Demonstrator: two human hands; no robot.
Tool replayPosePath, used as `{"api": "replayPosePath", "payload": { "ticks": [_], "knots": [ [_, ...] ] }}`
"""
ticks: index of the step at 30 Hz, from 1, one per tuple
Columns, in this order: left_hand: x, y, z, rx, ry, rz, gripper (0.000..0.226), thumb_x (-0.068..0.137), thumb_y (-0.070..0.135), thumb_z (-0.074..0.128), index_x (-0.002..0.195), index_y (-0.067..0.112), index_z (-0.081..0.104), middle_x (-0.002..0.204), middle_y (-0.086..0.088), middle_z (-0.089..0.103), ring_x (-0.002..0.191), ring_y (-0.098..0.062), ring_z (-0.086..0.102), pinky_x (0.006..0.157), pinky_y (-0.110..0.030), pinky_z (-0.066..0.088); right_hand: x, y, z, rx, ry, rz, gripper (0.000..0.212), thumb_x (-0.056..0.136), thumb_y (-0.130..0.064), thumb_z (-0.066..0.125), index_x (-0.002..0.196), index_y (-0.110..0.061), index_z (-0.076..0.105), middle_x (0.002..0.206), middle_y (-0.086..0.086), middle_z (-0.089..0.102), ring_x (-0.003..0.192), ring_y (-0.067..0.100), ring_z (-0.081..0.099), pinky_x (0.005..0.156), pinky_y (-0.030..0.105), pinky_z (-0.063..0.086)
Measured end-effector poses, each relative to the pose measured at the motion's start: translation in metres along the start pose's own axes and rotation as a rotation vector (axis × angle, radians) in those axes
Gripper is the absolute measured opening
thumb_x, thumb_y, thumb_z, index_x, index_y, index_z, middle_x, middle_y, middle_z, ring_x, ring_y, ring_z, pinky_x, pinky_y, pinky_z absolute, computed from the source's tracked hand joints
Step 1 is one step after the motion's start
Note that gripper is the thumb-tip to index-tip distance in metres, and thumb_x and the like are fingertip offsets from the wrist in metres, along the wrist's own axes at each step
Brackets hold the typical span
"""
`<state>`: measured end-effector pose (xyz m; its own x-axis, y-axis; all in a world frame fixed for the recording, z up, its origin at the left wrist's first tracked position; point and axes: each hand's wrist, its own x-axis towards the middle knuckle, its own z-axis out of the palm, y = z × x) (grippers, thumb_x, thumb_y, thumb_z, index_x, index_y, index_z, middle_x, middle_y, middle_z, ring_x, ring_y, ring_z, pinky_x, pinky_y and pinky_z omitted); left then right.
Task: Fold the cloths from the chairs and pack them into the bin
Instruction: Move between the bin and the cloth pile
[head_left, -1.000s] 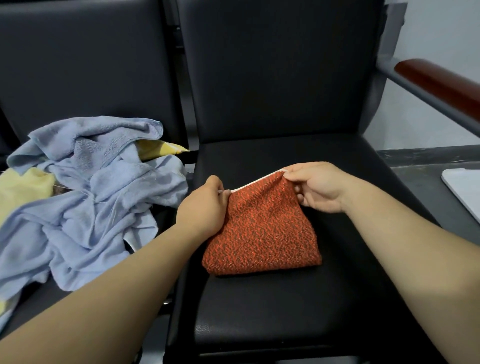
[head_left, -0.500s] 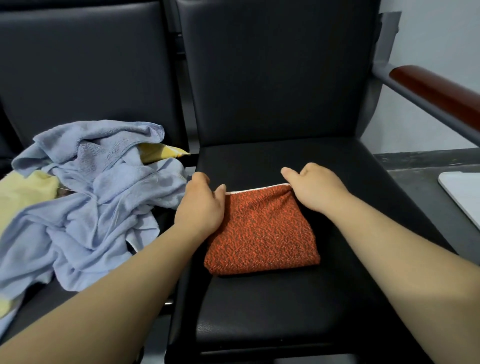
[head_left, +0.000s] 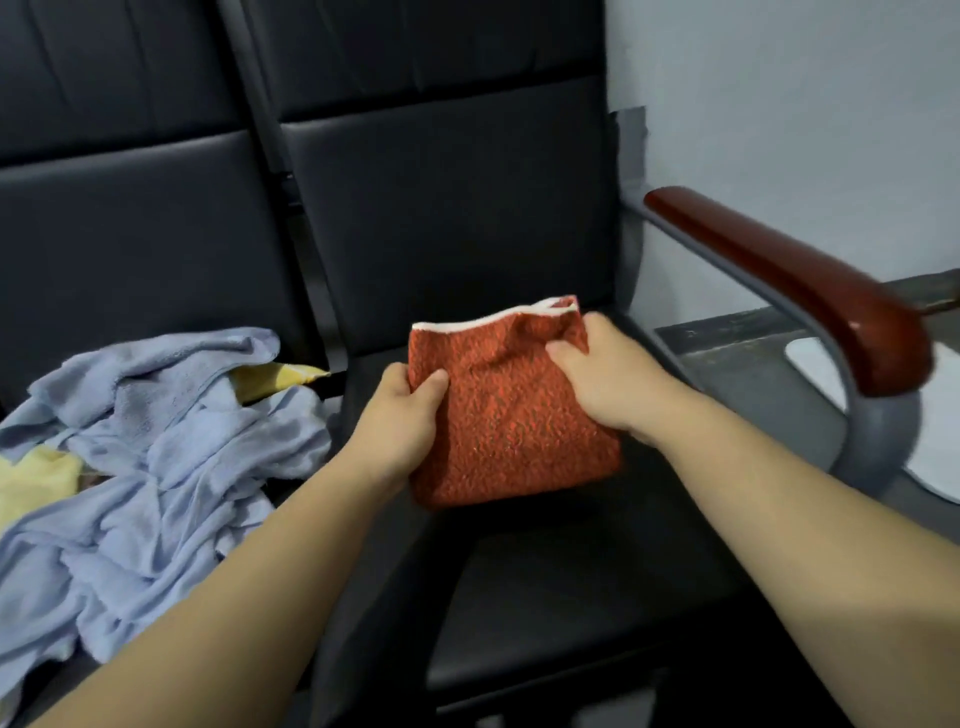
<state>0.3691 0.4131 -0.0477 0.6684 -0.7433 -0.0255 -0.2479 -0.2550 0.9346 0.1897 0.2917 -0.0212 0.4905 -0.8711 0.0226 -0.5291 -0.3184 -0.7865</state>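
Lying heaped on the left chair are crumpled blue cloths (head_left: 171, 441), with a yellow cloth (head_left: 275, 376) poking out among them. Next, the left hand (head_left: 400, 421) grips the folded red cloth (head_left: 514, 415) by its left edge, thumb on top. That cloth is over the right chair seat (head_left: 571, 571), nearly square, slightly longer near-to-far, its white-trimmed edge tilted up toward the backrest. The right hand (head_left: 602, 379) clutches its upper right corner, fingers curled in. Beyond stands a wooden armrest (head_left: 789, 280).

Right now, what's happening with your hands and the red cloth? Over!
Left hand, right hand both grip folded red cloth over the seat. Blue cloths heaped on left chair. Nothing blocking.
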Motion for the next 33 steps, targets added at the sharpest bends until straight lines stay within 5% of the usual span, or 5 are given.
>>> {"api": "replayPosePath", "payload": {
  "ticks": [6,13,21,27,33],
  "knots": [
    [-0.034,0.086,0.115,-0.07,-0.462,0.114,0.027,0.092,0.032,0.07,0.113,0.019,0.058,0.106,-0.004,0.073,0.098,-0.021,0.07,0.089,-0.044,0.055,-0.077,0.086,-0.113,0.123,0.542,0.044,0.022,0.102,-0.032,0.059,0.119,-0.018,0.058,0.111,-0.002,0.064,0.111,0.022,0.06,0.081,0.026,0.035],
    [-0.135,0.111,0.321,0.231,-1.108,0.122,0.058,0.056,0.016,0.067,0.113,0.006,0.059,0.099,-0.015,0.073,0.084,-0.029,0.071,0.069,-0.041,0.06,-0.221,0.261,-0.174,0.211,0.884,0.573,0.021,0.101,-0.028,0.063,0.114,-0.012,0.06,0.106,0.007,0.07,0.11,0.031,0.065,0.087,0.036,0.045],
    [-0.275,0.05,0.46,0.525,-1.412,0.231,0.018,0.078,0.008,0.074,0.085,0.014,0.059,0.097,-0.011,0.069,0.092,-0.026,0.067,0.085,-0.039,0.058,-0.382,0.368,-0.177,0.223,0.798,1.182,0.046,0.094,-0.044,0.053,0.127,-0.012,0.058,0.121,0.015,0.068,0.108,0.037,0.065,0.094,0.043,0.052],
    [-0.3,0.021,0.48,0.756,-1.377,0.426,0.046,0.091,0.014,0.068,0.128,0.005,0.042,0.112,-0.014,0.059,0.097,-0.025,0.058,0.081,-0.034,0.048,-0.433,0.397,-0.171,0.218,0.592,1.551,0.077,0.094,-0.041,0.065,0.15,0.0,0.033,0.144,0.024,0.051,0.126,0.04,0.056,0.098,0.039,0.046],
    [-0.23,0.058,0.437,0.792,-1.303,0.578,0.038,0.091,0.027,0.069,0.118,0.019,0.043,0.114,-0.005,0.067,0.099,-0.023,0.064,0.096,-0.038,0.05,-0.369,0.366,-0.173,0.024,0.415,1.139,0.059,0.093,-0.048,0.067,0.137,-0.01,0.053,0.138,0.013,0.059,0.124,0.033,0.059,0.091,0.028,0.043]
  ]
}}
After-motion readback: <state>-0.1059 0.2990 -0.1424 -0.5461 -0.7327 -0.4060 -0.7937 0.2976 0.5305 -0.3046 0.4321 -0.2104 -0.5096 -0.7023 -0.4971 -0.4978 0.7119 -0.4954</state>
